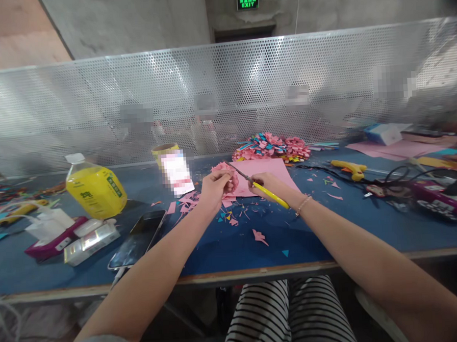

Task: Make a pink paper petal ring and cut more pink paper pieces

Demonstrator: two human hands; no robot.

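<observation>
My left hand (pixel 215 186) is closed on a crumpled pink paper flower (pixel 231 180), which bulges out past the fingers. In my right hand (pixel 269 181) is a pair of scissors (pixel 270 193) with yellow handles, their dark blades pointing up and left toward the flower. Whether the blades touch the paper I cannot make out. A sheet of pink paper (pixel 278 171) lies flat under and behind both hands. Small paper scraps (pixel 231 217) are scattered below them, with a larger pink cut piece (pixel 260 236) closer to the table's front edge.
Behind the sheet sits a heap of pink and blue paper flowers (pixel 269 146). A lit phone (pixel 177 171) leans on a tape roll (pixel 165 148). At left are a yellow drink jug (pixel 96 190), a dark phone (pixel 138 239) and a power strip (pixel 56 244). A glue gun (pixel 349 169) lies right.
</observation>
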